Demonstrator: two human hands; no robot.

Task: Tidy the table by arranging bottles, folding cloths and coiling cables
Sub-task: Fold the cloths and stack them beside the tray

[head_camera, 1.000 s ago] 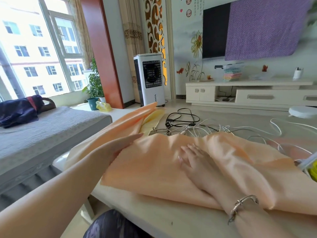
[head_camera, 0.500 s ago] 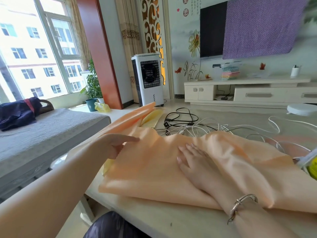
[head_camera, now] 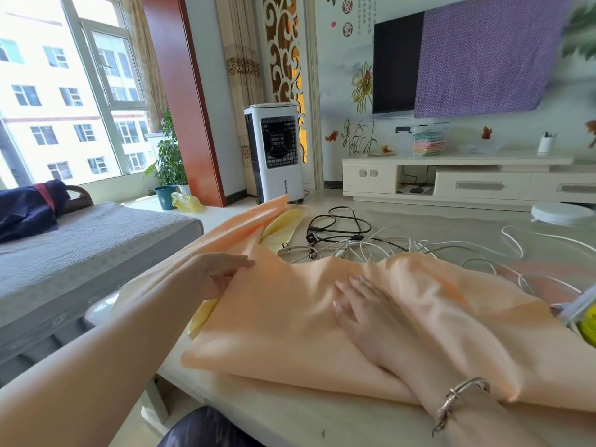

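The cloth (head_camera: pixel 290 321) runs lengthwise along the bench's (head_camera: pixel 322 417) near edge; the right hand (head_camera: pixel 364 312) presses flat mid-cloth, the left hand (head_camera: pixel 219 274), fingers straight, touches its left end.

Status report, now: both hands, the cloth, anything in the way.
Right hand flat on orange cloth, pinning it. Left hand at cloth's left edge, fingers straight. Tangled white cables and black cable lie loose just behind, uncoiled.
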